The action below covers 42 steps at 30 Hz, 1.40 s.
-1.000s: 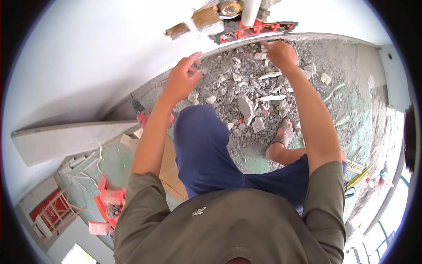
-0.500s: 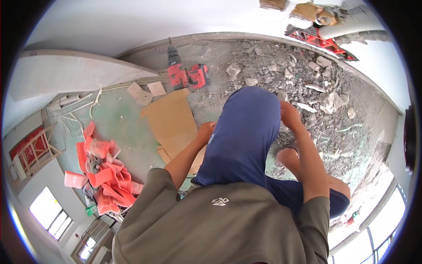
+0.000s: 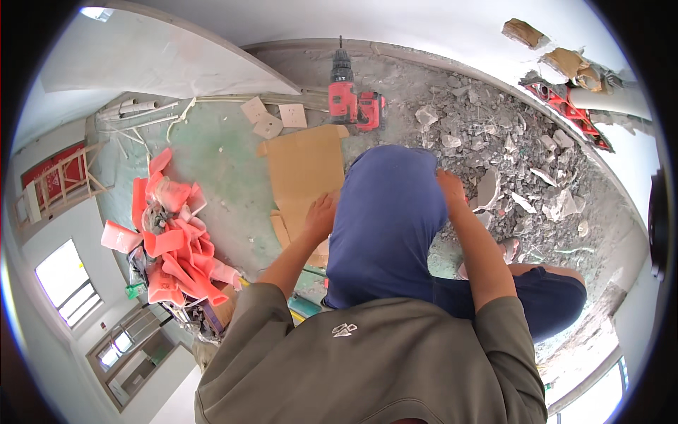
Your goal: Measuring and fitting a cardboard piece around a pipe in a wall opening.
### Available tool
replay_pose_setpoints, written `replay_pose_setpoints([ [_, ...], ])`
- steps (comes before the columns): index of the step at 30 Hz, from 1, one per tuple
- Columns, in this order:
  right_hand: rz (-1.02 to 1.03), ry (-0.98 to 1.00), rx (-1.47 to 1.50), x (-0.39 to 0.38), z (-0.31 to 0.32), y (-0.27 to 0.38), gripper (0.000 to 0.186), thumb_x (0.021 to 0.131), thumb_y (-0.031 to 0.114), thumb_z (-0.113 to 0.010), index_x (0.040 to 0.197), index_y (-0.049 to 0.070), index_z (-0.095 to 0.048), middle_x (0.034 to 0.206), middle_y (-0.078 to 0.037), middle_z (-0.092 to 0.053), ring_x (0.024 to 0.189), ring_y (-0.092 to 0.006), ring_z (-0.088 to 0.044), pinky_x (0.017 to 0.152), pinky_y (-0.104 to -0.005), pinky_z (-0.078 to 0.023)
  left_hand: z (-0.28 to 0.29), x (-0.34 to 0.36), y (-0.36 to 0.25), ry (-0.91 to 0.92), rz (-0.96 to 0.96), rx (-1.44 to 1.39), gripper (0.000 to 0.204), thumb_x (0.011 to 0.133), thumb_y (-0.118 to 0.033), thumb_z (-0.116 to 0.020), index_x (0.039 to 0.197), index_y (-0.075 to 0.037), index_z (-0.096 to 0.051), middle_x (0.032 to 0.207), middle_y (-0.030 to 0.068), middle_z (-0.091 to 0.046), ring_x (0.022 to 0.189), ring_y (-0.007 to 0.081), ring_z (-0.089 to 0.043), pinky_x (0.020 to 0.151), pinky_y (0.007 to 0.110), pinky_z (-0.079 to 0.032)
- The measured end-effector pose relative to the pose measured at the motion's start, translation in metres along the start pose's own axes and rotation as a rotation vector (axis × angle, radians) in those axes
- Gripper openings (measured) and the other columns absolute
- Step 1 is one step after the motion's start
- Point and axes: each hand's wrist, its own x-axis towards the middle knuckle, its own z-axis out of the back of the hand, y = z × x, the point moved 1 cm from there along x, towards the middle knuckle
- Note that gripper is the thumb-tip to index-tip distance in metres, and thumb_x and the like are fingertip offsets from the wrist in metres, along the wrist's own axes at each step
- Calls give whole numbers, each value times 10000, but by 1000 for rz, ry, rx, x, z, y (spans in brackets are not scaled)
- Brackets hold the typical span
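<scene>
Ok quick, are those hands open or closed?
Left hand: looks open, nothing seen in it, beside the knee.
Right hand: nothing seen in it; open or closed can't be told.

Red-orange sheeting [image 3: 187, 258] lies in a crumpled heap on the green-tinged floor [image 3: 229, 180], with a bright window [image 3: 63, 272] in the wall past it. A pale wooden frame [image 3: 65, 185] stands against a red panel [image 3: 34, 174], and white pipes [image 3: 135, 108] lie near a large whitish board [image 3: 169, 56].

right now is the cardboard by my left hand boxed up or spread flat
Spread flat: the cardboard lies as a broad brown sheet, with narrower flaps jutting from its edges.
</scene>
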Motion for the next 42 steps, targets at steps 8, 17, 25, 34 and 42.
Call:
replay_pose_setpoints([
  [8, 84, -102, -73, 13, -35, -6, 187, 884, 182, -503, 1028, 118, -604, 1076, -111, -591, 1064, -292, -578, 829, -435, -491, 35, 61, -9, 135, -219, 520, 576, 879, -310, -491, 1389, -61, -394, 1415, 179, -414, 1338, 295, -368, 1042, 470, -359],
  [17, 13, -236, -22, -2, -47, -13, 172, 874, 168, -495, 970, 108, -625, 1017, -107, -601, 1030, -284, -576, 826, -429, -475, 43, 86, -42, 332, 84, 5, 538, 831, -244, -535, 1331, -53, -483, 1351, 193, -489, 1269, 316, -463, 1035, 414, -387],
  [25, -266, -158, 269, 12, -44, -6, 182, 876, 147, -508, 1021, 53, -566, 1002, -170, -646, 960, -322, -651, 732, -444, -542, 69, 54, -23, 692, -284, 216, 526, 818, -225, -539, 1312, -49, -503, 1326, 200, -511, 1246, 321, -486, 1024, 410, -399],
  [34, -78, 167, 172, 0, 37, -39, 265, 769, 181, -680, 1025, 128, -723, 1112, -79, -676, 1009, -259, -656, 737, -426, -552, 63, 34, -92, 886, -407, 601, 514, 803, -203, -542, 1292, -45, -525, 1298, 207, -534, 1220, 327, -511, 1012, 406, -413],
  [42, -147, -83, 393, -79, 163, -210, 293, 735, 168, -627, 1004, 82, -707, 1033, -144, -687, 956, -337, -661, 801, -479, -528, 122, -87, 8, 1116, -180, 911, 504, 790, -184, -546, 1273, -41, -545, 1273, 213, -555, 1197, 333, -534, 1001, 402, -425],
])
